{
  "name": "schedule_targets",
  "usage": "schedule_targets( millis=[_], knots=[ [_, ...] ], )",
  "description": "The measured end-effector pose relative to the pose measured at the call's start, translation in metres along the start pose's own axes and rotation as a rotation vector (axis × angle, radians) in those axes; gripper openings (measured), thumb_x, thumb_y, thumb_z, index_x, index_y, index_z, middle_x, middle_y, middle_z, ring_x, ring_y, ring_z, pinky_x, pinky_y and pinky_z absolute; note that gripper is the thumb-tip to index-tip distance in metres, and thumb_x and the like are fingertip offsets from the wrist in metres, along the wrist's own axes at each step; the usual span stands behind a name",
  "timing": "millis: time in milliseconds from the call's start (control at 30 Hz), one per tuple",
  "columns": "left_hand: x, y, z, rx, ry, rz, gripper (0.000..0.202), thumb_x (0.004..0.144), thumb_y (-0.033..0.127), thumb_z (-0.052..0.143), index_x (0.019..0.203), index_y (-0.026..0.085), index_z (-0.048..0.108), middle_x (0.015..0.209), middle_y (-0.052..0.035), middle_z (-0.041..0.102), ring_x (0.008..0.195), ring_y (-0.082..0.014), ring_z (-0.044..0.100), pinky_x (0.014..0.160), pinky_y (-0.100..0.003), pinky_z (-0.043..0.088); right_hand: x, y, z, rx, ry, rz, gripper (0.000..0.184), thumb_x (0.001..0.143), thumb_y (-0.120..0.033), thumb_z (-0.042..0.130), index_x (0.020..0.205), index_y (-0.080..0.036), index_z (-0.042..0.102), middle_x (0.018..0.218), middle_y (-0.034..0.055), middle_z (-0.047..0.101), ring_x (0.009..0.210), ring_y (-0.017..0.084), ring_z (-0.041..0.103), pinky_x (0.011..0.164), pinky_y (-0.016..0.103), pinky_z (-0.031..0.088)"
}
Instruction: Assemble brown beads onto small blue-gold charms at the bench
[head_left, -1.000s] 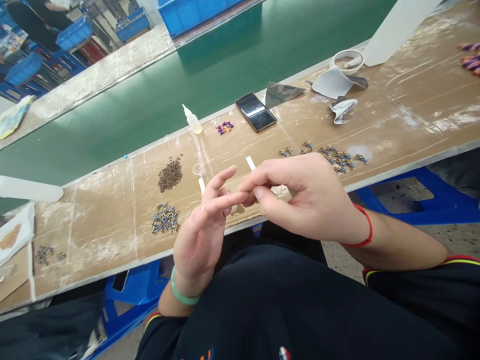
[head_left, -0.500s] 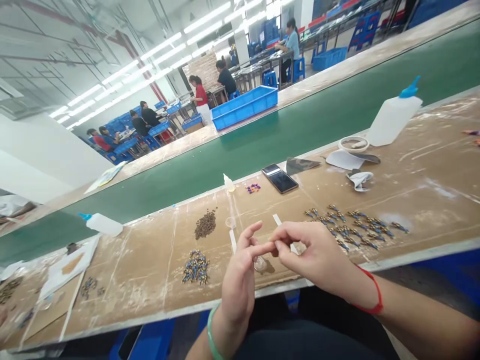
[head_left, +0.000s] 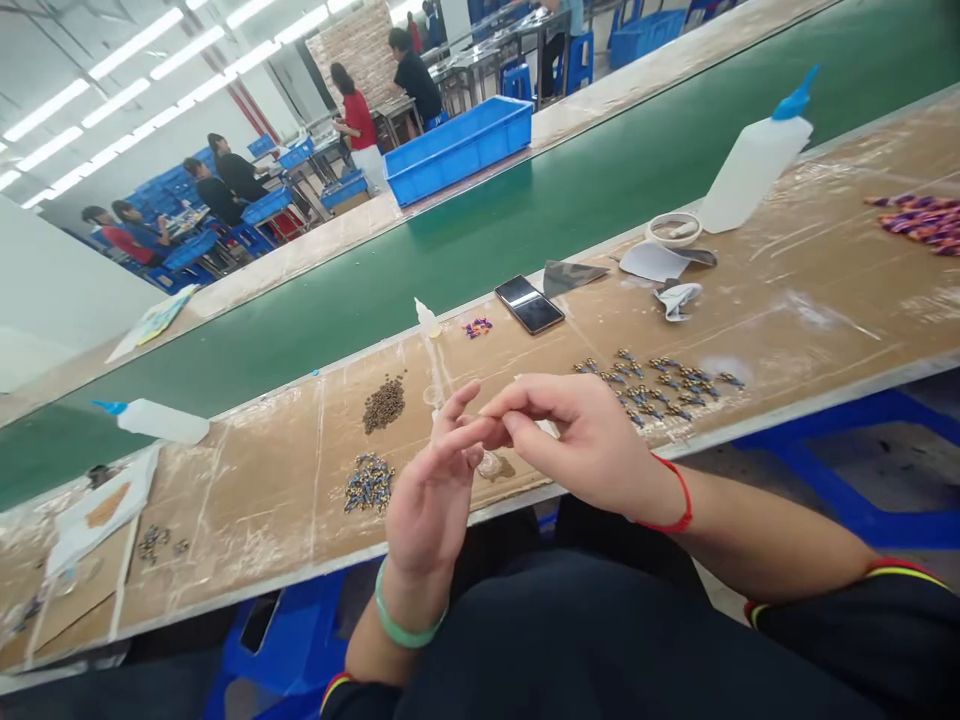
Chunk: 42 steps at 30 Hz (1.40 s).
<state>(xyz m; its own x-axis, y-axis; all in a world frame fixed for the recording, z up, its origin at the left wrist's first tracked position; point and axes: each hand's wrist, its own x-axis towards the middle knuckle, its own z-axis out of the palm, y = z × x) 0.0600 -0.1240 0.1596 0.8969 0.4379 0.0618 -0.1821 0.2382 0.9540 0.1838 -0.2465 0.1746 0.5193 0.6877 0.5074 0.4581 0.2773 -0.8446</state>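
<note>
My left hand (head_left: 426,505), with a green bangle at the wrist, is raised over the table's front edge. Its fingertips meet those of my right hand (head_left: 589,440), which is closed in a pinch. Whatever lies between them is too small or hidden to make out. Left of the hands lies a pile of small blue-and-gold pieces (head_left: 369,483), with a heap of tiny brown beads (head_left: 384,402) behind it. Similar blue-and-gold pieces (head_left: 664,385) are spread out to the right. A small clear round item (head_left: 489,465) rests just beneath the fingers.
A small glue bottle (head_left: 427,318), purple-orange pieces (head_left: 478,327) and a phone (head_left: 529,304) line the back. Two larger white bottles, one upright (head_left: 757,170) and one lying (head_left: 166,421), flank them. Beyond runs a green belt (head_left: 315,320) with a blue crate (head_left: 461,150). Other people work farther off.
The view has tipped downward and turned right, so more purple-orange pieces show at the right edge. My hands stay joined at the fingertips, now lower left in relation to the picture's right side.
</note>
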Motion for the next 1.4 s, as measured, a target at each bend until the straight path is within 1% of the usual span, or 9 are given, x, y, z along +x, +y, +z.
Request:
schedule_targets(
  millis=[200,333,433,500,633,800,967,1233,1400],
  knots=[
    [-0.007,0.007,0.001,0.058,-0.047,0.077,0.049,0.096,0.045,0.036,0.111,0.032,0.081,0.152,-0.0022,0.053,0.124,-0.0279,0.055,0.101,-0.044,0.052,-0.004,-0.009,0.0,-0.14,0.09,-0.133,0.017,0.087,-0.011,0.055,0.095,-0.017,0.069,0.078,-0.0017,0.073,0.066,0.009,0.068,0.063,0.018,0.053],
    [-0.011,0.007,0.003,0.158,-0.007,0.217,0.046,0.097,0.041,0.037,0.114,0.032,0.08,0.153,-0.0002,0.053,0.135,-0.0272,0.047,0.115,-0.043,0.04,-0.008,-0.01,0.001,-0.387,0.169,-0.262,0.011,0.09,-0.012,0.056,0.085,-0.019,0.064,0.074,-0.003,0.071,0.063,0.008,0.065,0.065,0.019,0.052],
    [-0.014,0.007,0.006,0.232,0.029,0.283,0.044,0.097,0.038,0.039,0.115,0.032,0.079,0.155,0.0009,0.051,0.146,-0.0273,0.036,0.124,-0.043,0.028,-0.009,-0.01,0.001,-0.476,0.156,-0.321,0.013,0.091,-0.011,0.055,0.082,-0.019,0.062,0.075,-0.0023,0.073,0.064,0.009,0.065,0.063,0.021,0.05],
    [-0.016,0.007,0.006,0.285,0.038,0.306,0.043,0.098,0.036,0.04,0.116,0.032,0.078,0.156,0.0013,0.05,0.146,-0.0265,0.037,0.125,-0.042,0.024,-0.008,-0.01,0.001,-0.508,0.15,-0.338,0.013,0.091,-0.011,0.055,0.082,-0.018,0.062,0.076,-0.0012,0.073,0.065,0.011,0.066,0.063,0.023,0.05],
    [-0.016,0.004,0.002,0.424,0.029,0.376,0.045,0.102,0.037,0.035,0.124,0.032,0.075,0.158,0.001,0.046,0.142,-0.0248,0.04,0.123,-0.04,0.025,-0.007,-0.009,-0.001,-0.561,0.145,-0.363,0.014,0.091,-0.011,0.055,0.081,-0.017,0.063,0.074,-0.0012,0.072,0.064,0.012,0.066,0.061,0.025,0.048],
    [-0.018,0.003,-0.003,0.607,0.038,0.485,0.042,0.103,0.039,0.039,0.127,0.033,0.072,0.159,-0.0019,0.044,0.143,-0.0289,0.04,0.119,-0.046,0.029,-0.004,-0.01,-0.004,-0.646,0.099,-0.406,0.016,0.091,-0.011,0.053,0.079,-0.018,0.062,0.069,-0.0014,0.068,0.061,0.013,0.061,0.059,0.027,0.045],
    [-0.019,0.001,-0.003,0.72,0.057,0.528,0.038,0.103,0.035,0.043,0.127,0.033,0.072,0.156,-0.0068,0.05,0.131,-0.0303,0.05,0.109,-0.051,0.039,0.002,-0.003,-0.002,-0.769,0.096,-0.504,0.025,0.093,-0.012,0.049,0.07,-0.019,0.057,0.058,-0.0025,0.058,0.052,0.013,0.051,0.053,0.029,0.038],
    [-0.015,-0.005,-0.006,0.649,0.043,0.502,0.038,0.102,0.035,0.044,0.126,0.031,0.073,0.153,-0.0088,0.052,0.134,-0.0319,0.047,0.108,-0.054,0.038,0.008,0.009,0.005,-0.746,0.146,-0.54,0.023,0.085,-0.01,0.047,0.064,-0.02,0.051,0.054,-0.0029,0.051,0.049,0.012,0.047,0.053,0.027,0.033],
    [-0.013,0.0,-0.011,0.584,0.009,0.449,0.038,0.102,0.034,0.044,0.123,0.031,0.075,0.153,-0.0069,0.053,0.132,-0.0298,0.048,0.109,-0.05,0.038,0.009,0.008,0.002,-0.621,0.053,-0.444,0.016,0.083,-0.013,0.049,0.068,-0.019,0.052,0.056,-0.0043,0.051,0.05,0.009,0.047,0.053,0.023,0.034]
  ],
)
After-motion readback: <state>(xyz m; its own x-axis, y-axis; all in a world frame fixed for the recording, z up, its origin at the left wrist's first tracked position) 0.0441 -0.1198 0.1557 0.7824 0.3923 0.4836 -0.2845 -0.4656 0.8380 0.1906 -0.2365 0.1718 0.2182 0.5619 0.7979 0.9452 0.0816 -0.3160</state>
